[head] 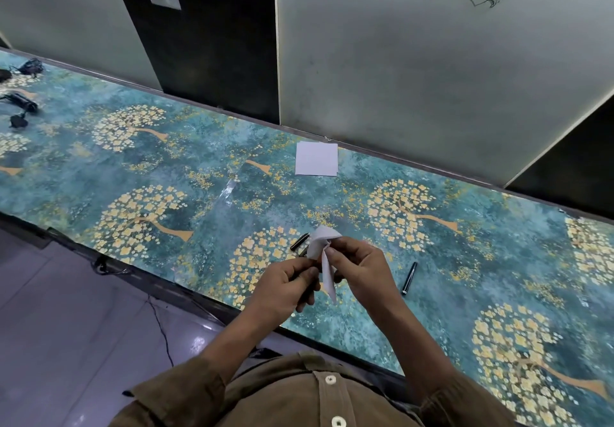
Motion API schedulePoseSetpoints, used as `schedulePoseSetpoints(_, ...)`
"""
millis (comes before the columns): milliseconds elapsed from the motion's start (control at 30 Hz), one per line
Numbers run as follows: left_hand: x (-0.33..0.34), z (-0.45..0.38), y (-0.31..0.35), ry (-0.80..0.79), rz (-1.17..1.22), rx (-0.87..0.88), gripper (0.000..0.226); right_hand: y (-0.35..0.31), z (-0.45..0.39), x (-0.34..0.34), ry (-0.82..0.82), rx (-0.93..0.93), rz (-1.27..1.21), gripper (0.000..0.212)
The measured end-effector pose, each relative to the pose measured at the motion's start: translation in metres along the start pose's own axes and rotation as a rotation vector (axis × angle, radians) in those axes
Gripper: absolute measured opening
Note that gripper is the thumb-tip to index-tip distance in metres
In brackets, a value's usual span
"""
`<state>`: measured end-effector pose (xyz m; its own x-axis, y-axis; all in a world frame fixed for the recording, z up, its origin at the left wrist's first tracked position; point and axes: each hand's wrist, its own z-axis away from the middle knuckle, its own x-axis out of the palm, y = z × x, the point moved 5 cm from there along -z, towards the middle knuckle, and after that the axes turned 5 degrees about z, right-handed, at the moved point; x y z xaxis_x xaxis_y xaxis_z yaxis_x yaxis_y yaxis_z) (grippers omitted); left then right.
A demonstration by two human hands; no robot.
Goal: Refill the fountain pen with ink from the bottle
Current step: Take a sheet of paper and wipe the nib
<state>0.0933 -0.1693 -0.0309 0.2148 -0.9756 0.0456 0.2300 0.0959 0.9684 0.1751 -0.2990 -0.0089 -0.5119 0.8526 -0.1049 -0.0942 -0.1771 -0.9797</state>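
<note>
My left hand (pixel 287 282) grips a dark pen section, mostly hidden inside the fist. My right hand (pixel 357 268) pinches a white tissue (pixel 324 253) that wraps around the pen's front end between both hands. A black pen part (pixel 299 241) lies on the table just beyond my hands. Another black pen part (pixel 409 278), long and slim, lies on the table right of my right hand. No ink bottle shows in the head view.
A white square of paper (pixel 316 158) lies near the wall. The table (pixel 166 167) has a teal cover with yellow trees. Black cables and gadgets (pixel 20 101) sit at the far left. The front edge runs just under my wrists.
</note>
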Motion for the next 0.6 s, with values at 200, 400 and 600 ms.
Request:
schedulePoseSetpoints(200,-0.005,-0.001,0.004,0.107,-0.029,0.003,0.006,-0.001,0.000,0.000,0.021,-0.015,0.044,0.016)
schedulePoseSetpoints(400,-0.014,-0.011,0.018,0.021,-0.059,0.050,0.019,-0.012,-0.009,0.009,0.095,-0.033,0.046,0.012)
schedulePoseSetpoints(600,-0.048,-0.019,0.023,0.024,-0.068,0.050,0.021,-0.023,-0.025,0.040,0.072,-0.008,0.040,0.012)
